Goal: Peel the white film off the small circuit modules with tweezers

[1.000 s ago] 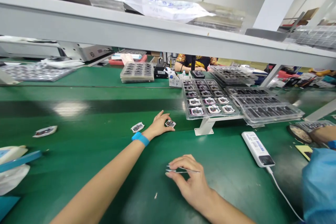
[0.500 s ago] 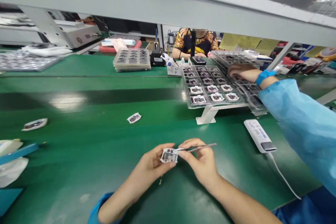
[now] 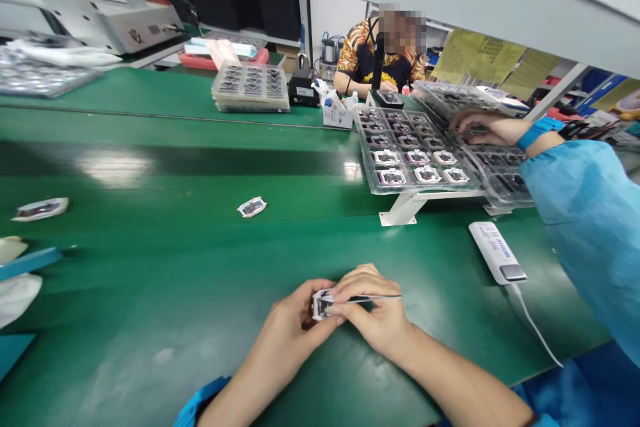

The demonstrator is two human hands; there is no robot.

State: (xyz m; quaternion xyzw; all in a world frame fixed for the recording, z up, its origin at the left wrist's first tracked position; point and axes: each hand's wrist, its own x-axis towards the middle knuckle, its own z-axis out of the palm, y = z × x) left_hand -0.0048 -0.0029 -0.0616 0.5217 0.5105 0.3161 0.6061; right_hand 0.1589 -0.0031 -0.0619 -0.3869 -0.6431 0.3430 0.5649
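My left hand [image 3: 295, 323] grips a small white-framed electronic part [image 3: 321, 305] between thumb and fingers, above the green bench. Tweezers [image 3: 373, 297] lie in my right hand [image 3: 373, 313], pinched between thumb and fingers, with their handle end pointing right. The fingers of my right hand reach over the right side of the part and cover it, so the tweezer tips are hidden. A similar white-framed part [image 3: 252, 207] rests on the bench beyond my hands, and another white-framed part [image 3: 41, 209] lies far left.
A clear tray [image 3: 420, 185] of similar parts sits on a white stand [image 3: 405, 210]. At right, a co-worker's hand [image 3: 487, 128] in a blue sleeve [image 3: 585, 207] reaches into another tray. A white corded device [image 3: 495, 250] lies nearby. Another person [image 3: 363, 53] sits opposite.
My right hand has moved in over the part, now covering its right side. The tweezers have turned flatter. My view has shifted, showing more of the person opposite.
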